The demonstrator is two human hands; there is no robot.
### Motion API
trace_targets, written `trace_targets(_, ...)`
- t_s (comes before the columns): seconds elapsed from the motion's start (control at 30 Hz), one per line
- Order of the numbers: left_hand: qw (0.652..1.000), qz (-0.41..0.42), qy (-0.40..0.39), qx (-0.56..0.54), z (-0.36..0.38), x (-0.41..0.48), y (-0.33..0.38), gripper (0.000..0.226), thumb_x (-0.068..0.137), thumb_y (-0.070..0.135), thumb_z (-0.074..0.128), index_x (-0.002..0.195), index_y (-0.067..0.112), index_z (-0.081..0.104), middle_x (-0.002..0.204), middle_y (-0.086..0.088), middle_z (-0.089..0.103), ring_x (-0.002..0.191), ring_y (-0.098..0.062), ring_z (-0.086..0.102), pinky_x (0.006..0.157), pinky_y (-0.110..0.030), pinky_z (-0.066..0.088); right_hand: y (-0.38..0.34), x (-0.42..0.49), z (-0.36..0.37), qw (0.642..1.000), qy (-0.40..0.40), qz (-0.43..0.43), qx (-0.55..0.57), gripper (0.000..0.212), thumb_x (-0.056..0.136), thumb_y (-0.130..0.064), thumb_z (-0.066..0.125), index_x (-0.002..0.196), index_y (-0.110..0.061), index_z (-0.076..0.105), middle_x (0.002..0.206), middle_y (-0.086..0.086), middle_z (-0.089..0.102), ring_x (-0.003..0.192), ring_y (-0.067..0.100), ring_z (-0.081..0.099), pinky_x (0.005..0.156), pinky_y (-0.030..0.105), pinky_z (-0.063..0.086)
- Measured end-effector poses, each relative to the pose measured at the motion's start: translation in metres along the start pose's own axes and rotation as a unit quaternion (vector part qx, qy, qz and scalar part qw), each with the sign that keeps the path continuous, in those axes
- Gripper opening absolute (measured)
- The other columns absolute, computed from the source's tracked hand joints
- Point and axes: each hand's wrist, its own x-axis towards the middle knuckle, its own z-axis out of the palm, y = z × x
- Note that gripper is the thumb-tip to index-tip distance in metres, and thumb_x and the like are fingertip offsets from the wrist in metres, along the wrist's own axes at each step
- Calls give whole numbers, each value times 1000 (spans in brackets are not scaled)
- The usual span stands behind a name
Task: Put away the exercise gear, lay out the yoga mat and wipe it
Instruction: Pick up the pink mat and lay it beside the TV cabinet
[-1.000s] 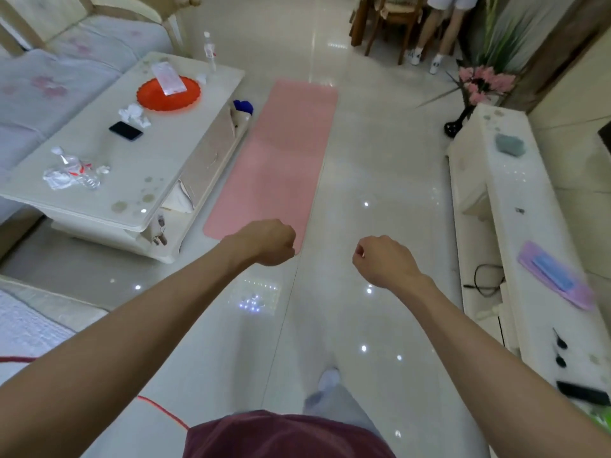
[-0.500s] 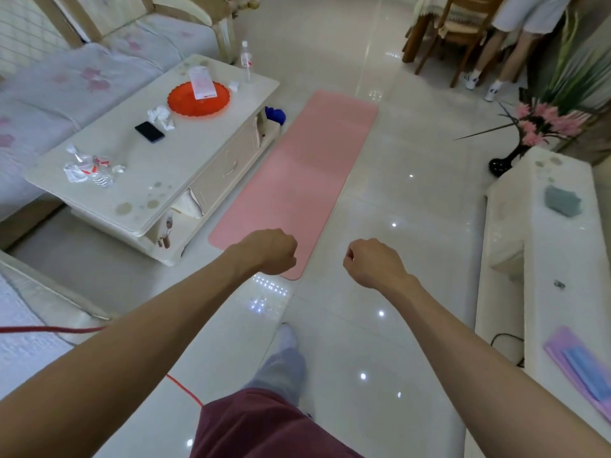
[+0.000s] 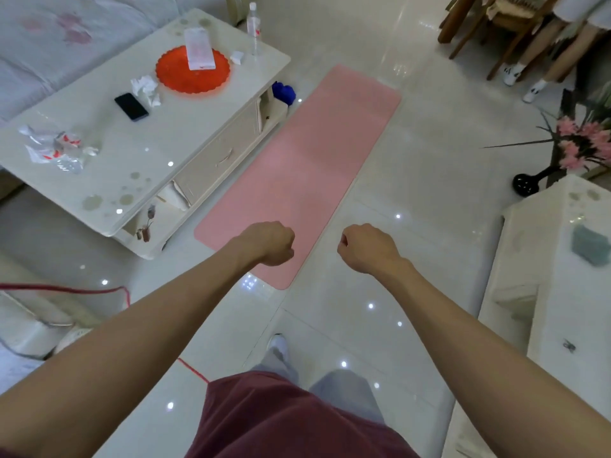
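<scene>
A pink yoga mat (image 3: 307, 160) lies unrolled flat on the glossy tiled floor, beside the coffee table. My left hand (image 3: 269, 242) hovers over the mat's near end with its fingers curled into a fist, holding nothing. My right hand (image 3: 365, 247) is also a fist holding nothing, over bare floor just right of the mat's near corner. A grey-green cloth (image 3: 590, 244) lies on the white cabinet at the right. A blue object (image 3: 283, 92) sits on the floor at the table's far corner, touching the mat's left edge.
The white coffee table (image 3: 185, 140) at the left carries an orange plate (image 3: 192, 69), a phone (image 3: 131, 106), tissues and a bottle (image 3: 254, 26). A white cabinet (image 3: 558, 292) runs along the right. A black vase with pink flowers (image 3: 525, 184) stands beyond it. A person's legs (image 3: 558, 38) and chairs are far right. A red cord (image 3: 66, 288) crosses the floor at left.
I have stepped forward toward the mat and the view has swung left. Both fists keep the same pose in front of me.
</scene>
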Motion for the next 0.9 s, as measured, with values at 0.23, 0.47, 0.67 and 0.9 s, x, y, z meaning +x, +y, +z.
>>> trace_targets(0.23,996,-66,-13,-57,-13,49,-25,28,96,24,44,104,4,62,100,-13,64,84,-28,60,77,-35,51,2,87,-22,997,-27,-71,-33,17,92,-18,44,88,-8,56,83,8,58,72,27,55,60,31,40)
trace_targets(0.47,965,-210,-5,-153,-14,83,-51,27,98,22,41,104,5,60,99,-10,61,88,-28,60,74,-34,47,-6,190,-15,971,-75,-205,-95,24,91,-20,44,103,-8,62,101,11,64,86,31,60,68,30,42)
trace_targets(0.67,922,-304,29,-238,12,101,-51,27,98,22,40,103,5,61,101,-11,64,90,-29,61,72,-31,44,-19,248,10,927,-143,-305,-167,25,94,-19,42,107,-6,59,107,12,62,89,29,57,67,28,38)
trace_targets(0.9,884,-339,41,-319,81,152,-62,27,98,23,41,108,7,60,108,-12,64,95,-30,61,82,-37,51,-39,292,85,910,-180,-325,-183,26,95,-18,43,114,-5,56,115,14,58,103,31,58,73,30,39)
